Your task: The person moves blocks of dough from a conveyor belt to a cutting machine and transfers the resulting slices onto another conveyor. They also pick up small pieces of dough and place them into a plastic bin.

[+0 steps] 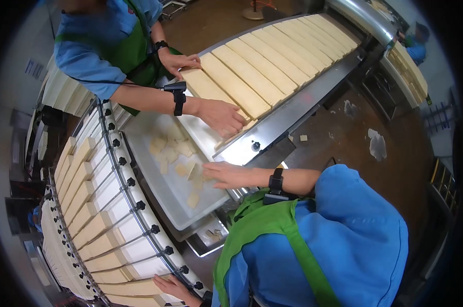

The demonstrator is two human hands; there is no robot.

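Note:
My right hand [229,175] is stretched over a pale plastic bin [177,222], fingers apart and nothing gripped. Just off its fingertips, a flat dough scrap [195,172] stands tilted among other pale scraps [171,148] in the bin. At the bottom, my left hand [173,288] reaches over the edge of a white conveyor [145,239], its fingers extended by the end of a dough strip [131,289]. Part of that hand and its wrist is cut off by the lower frame edge. Several more dough strips [101,243] lie side by side along this conveyor.
Opposite, a co-worker's hands [222,118] rest on dough slabs [236,84] lined up on a metal-sided conveyor [303,105]. A rail with black knobs [140,205] edges the white conveyor. White spills [377,145] mark the brown floor. Another person [417,48] stands far right.

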